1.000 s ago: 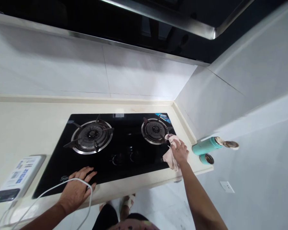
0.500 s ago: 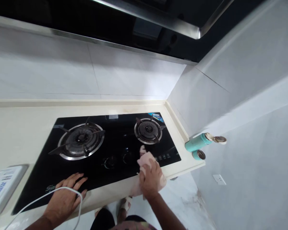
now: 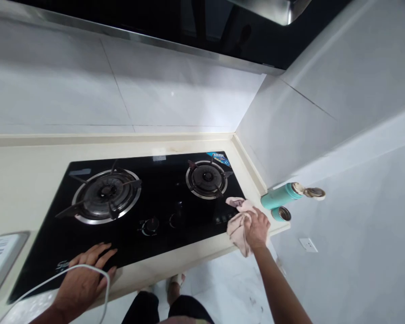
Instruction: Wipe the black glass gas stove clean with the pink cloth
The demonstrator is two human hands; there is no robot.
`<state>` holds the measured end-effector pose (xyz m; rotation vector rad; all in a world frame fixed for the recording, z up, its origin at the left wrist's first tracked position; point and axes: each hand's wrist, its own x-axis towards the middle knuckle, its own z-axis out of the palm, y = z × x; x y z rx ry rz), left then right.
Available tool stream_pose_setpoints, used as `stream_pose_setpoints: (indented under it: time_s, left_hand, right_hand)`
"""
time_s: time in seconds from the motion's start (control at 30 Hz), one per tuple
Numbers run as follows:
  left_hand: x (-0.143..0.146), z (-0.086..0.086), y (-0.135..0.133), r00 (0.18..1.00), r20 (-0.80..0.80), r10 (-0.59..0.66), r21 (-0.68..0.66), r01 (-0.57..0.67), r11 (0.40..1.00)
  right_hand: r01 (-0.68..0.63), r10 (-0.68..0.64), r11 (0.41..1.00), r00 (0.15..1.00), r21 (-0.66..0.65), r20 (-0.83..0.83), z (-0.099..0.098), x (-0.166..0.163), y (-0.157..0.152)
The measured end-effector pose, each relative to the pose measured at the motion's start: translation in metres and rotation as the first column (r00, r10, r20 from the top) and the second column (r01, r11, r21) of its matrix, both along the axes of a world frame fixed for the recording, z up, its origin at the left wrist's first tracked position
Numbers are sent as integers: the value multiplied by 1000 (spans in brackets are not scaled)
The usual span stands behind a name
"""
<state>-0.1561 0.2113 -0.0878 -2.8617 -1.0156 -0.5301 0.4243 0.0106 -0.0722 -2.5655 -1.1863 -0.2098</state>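
Under my right hand point(image 3: 257, 227) is a pink cloth point(image 3: 239, 228), bunched in my fingers at the right front corner of the black glass gas stove point(image 3: 162, 189). Part of the cloth hangs over the counter edge. My left hand point(image 3: 87, 272) rests with fingers spread on the stove's front left, holding nothing. A white cable point(image 3: 84, 266) loops across that hand. Two control knobs, one of them the left knob point(image 3: 150, 226), sit between the left burner point(image 3: 106, 194) and the right burner point(image 3: 207, 178).
A teal flask point(image 3: 279, 196) with its lid flipped open stands right of the stove, beside a small teal cup point(image 3: 281, 213). At far left lies a white box point(image 3: 2, 261) on the cream counter point(image 3: 16, 180). A dark range hood point(image 3: 175, 31) hangs above.
My right hand has slid the pink cloth rightward, from beside the knobs to the stove's right front corner. My left hand stays in place on the glass. The view has shifted slightly.
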Motion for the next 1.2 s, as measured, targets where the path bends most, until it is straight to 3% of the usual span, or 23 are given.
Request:
stream_pose_setpoints:
  time_s: [0.1,0.23,0.37,0.6,0.77,0.9,1.07,1.2]
  left_hand:
    - [4,4,-2,1000,6,-13,0,13,1000]
    - [8,8,-5,1000,15,-12,-3,12,1000]
    - [12,10,-9,1000,2,-7,-18,7,1000]
    - [20,11,-19,1000,0,10,-37,-10,999]
    - [23,9,-22,998,61,-2,-13,2,1000]
    - [26,6,-23,994,110,3,-7,-2,1000]
    - [27,3,-24,982,189,-10,-15,13,1000]
    - [23,7,-19,962,272,-27,-68,47,997]
  right_hand:
    - [92,-92,996,996,15,5,-3,22,-7]
    - [241,-241,970,970,29,13,-5,15,-2]
    - [361,-363,929,932,87,9,-10,-14,3]
    - [357,-368,922,929,148,51,-21,-98,1]
    - [261,-265,960,964,105,32,-18,-184,9]
    - [98,-107,986,992,137,64,-19,-265,22]
    - [-170,158,959,985,228,67,-39,-375,42]
    - [-267,285,943,956,200,-69,-45,-440,54]
